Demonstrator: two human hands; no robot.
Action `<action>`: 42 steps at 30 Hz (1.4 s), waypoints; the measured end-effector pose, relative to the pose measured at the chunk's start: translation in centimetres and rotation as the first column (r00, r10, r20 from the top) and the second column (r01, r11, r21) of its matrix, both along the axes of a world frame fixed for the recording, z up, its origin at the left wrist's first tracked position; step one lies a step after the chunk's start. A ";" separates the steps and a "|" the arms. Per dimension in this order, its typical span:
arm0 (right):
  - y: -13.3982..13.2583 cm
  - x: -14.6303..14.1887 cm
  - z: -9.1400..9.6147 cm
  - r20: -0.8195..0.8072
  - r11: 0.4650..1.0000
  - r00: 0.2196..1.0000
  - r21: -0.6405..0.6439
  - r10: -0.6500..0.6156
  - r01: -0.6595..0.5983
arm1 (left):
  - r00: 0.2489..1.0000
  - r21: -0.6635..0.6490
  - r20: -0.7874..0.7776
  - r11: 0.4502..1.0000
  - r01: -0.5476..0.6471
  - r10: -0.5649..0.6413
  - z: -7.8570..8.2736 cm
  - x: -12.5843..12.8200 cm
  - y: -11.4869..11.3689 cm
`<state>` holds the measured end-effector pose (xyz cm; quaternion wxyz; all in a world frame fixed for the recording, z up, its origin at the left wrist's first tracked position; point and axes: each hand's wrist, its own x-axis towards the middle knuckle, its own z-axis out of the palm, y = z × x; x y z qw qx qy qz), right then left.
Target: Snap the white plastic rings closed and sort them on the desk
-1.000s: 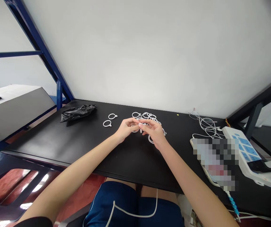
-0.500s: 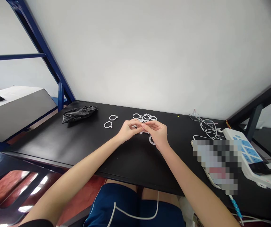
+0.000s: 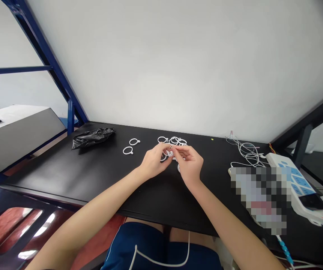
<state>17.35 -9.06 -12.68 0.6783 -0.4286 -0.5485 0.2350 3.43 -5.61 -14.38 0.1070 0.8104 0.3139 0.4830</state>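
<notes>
Fingers (image 3: 163, 150) of the left hand (image 3: 153, 164) and fingers (image 3: 182, 150) of the right hand (image 3: 191, 165) are curled inward and meet tip to tip. They are closed in a pinch on one white ring (image 3: 169, 153), which is held between the two sets of fingertips just above the black table (image 3: 99, 176). Much of the ring is covered by the fingers, so its exact attitude cannot be told. Part of another ring shows below the left fingertips; whether it is touched cannot be told.

Just beyond the fingertips, toward the wall, lies a pile of rings (image 3: 175, 141) of the same white kind, near but apart from the pinch. Out past the left hand's side of the fingers lie two loose rings (image 3: 128, 150), one beyond the other, both flat on the table and clear of the hands. Farther out the same way, well apart from the fingers, lies a crumpled black bag (image 3: 92, 137).

On the right hand's side, well apart from the fingers, are tangled white cables (image 3: 247, 150) and a white and blue power strip (image 3: 295, 182).
</notes>
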 end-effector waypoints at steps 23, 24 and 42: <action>-0.7 -0.5 -0.2 0.213 0.951 0.967 0.302 -0.140 0.071 | 0.978 0.060 -0.207 0.998 0.010 0.002 0.9 -0.7 -0.2; -0.9 -0.6 0.0 0.215 0.953 0.967 0.296 -0.139 0.071 | 0.978 0.066 -0.209 0.997 0.026 -0.012 0.7 -0.8 -0.2; -1.7 -1.5 0.0 0.114 0.954 0.987 0.290 -0.117 0.079 | 0.955 0.123 -0.217 0.965 0.231 -0.201 0.8 -1.6 0.0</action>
